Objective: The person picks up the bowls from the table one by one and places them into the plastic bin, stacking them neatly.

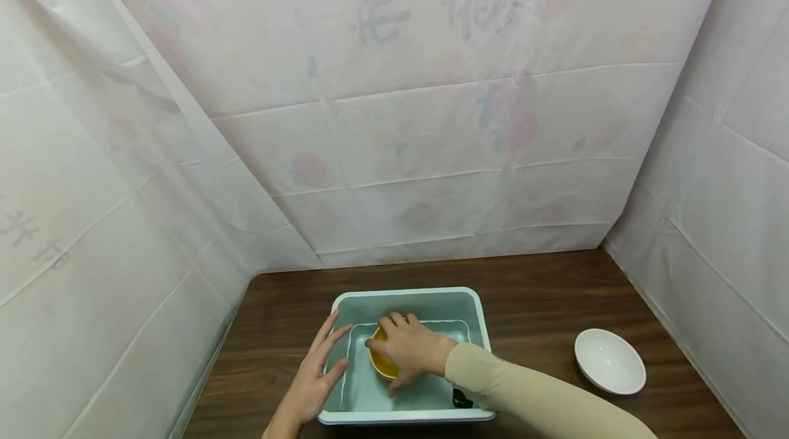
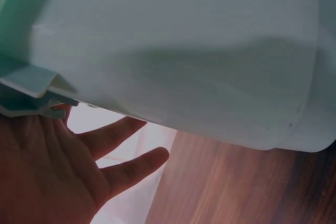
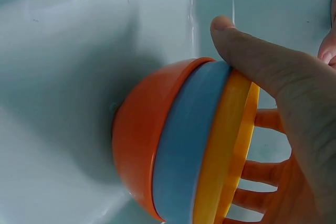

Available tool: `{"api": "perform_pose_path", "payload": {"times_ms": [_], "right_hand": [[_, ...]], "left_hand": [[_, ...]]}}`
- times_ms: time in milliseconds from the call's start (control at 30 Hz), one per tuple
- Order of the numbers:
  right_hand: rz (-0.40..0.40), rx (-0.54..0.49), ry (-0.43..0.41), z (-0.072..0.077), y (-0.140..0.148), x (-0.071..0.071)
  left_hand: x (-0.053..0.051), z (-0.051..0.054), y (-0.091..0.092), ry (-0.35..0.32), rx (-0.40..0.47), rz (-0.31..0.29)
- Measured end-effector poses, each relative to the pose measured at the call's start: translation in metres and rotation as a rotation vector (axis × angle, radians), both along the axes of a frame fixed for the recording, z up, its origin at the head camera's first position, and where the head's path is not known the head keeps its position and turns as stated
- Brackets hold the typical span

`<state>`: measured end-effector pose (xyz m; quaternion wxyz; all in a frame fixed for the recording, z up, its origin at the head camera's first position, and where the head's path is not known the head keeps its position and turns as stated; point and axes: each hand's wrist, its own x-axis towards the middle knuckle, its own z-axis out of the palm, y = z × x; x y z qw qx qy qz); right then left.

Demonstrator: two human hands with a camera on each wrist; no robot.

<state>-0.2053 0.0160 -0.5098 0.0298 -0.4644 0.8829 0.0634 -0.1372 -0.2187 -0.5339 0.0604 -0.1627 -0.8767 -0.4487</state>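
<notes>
A nested stack of bowls stands in a pale blue-green plastic basin. In the right wrist view an orange bowl is outermost, a blue bowl sits inside it, and a yellow bowl is innermost. My right hand grips the stack from above by its rim, thumb on one side and spread fingers on the other. Only part of the yellow bowl shows past that hand in the head view. At the basin's left rim my left hand is held with spread, relaxed fingers, holding nothing.
A white bowl stands to the right on the dark wooden table. Pale printed sheets hang at the back and both sides. A small black item shows beneath my right sleeve.
</notes>
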Motion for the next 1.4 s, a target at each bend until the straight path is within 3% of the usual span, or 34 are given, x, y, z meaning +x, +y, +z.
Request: {"api": "perform_pose_path", "payload": {"times_ms": [333, 667, 933, 1167, 1400], "right_hand": [[-0.004, 0.025, 0.025, 0.0, 0.002, -0.001], [-0.065, 0.012, -0.063, 0.015, 0.01, -0.002], [-0.104, -0.081, -0.099, 0.041, 0.023, -0.004], [-0.146, -0.27, -0.097, 0.072, 0.05, 0.0], [-0.216, -0.385, -0.069, 0.085, 0.083, 0.002]], "left_hand": [[-0.001, 0.0, 0.001, 0.01, 0.004, 0.004], [0.0, 0.002, 0.002, -0.003, 0.007, 0.012], [0.0, 0.003, 0.003, 0.003, 0.004, 0.016], [0.0, 0.003, 0.002, -0.012, 0.001, 0.025], [0.001, 0.004, 0.002, -0.024, -0.01, 0.04]]}}
